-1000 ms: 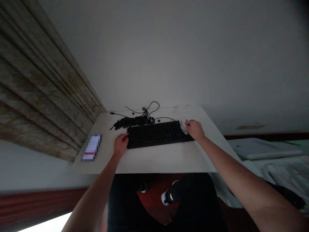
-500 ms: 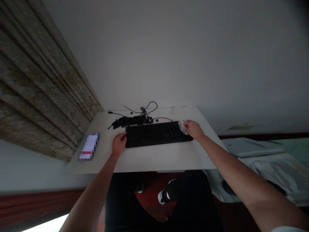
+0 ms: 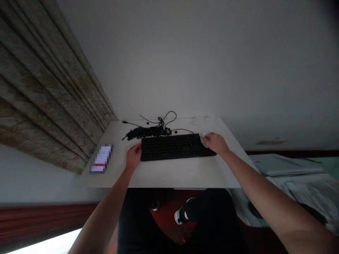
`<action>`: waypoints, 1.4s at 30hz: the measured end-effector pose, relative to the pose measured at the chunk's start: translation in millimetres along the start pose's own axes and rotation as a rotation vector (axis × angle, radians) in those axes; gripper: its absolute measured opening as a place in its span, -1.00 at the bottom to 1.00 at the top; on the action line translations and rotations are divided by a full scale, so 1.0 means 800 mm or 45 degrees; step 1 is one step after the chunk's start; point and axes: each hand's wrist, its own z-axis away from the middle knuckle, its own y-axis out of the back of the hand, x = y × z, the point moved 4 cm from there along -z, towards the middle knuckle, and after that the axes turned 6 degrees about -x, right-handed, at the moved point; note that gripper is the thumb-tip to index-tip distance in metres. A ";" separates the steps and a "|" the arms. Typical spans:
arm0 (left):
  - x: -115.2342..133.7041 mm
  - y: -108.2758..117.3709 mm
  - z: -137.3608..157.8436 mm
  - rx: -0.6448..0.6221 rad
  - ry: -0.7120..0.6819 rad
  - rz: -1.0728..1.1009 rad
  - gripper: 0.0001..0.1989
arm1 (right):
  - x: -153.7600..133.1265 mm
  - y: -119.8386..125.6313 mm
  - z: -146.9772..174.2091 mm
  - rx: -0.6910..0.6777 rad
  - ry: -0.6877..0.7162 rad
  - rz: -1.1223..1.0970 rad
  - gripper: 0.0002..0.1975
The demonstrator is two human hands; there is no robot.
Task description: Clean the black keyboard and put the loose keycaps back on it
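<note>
Found the black keyboard (image 3: 171,146) lying across the middle of the white table (image 3: 174,173), with the left hand (image 3: 134,156) touching its left end with bent fingers, but could not tell grip from mere contact. Noted the right hand (image 3: 216,142) pinching a crumpled white wad (image 3: 203,138) at the keyboard's right end, toward the table's right edge. Recorded a heap of small black pieces (image 3: 148,132) and a looped cable (image 3: 160,120) near the back edge, and a phone (image 3: 101,157) near the left edge.
</note>
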 end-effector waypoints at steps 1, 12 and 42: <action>0.001 0.001 0.000 0.001 0.010 0.008 -0.66 | -0.002 -0.001 0.002 0.003 -0.008 0.019 -0.74; -0.011 0.004 0.001 0.142 0.060 0.067 -0.71 | -0.120 -0.007 -0.014 0.081 0.123 -0.409 -0.72; -0.034 0.017 -0.001 0.292 0.115 0.376 -0.64 | -0.410 -0.071 -0.011 -0.237 0.933 -0.305 -0.69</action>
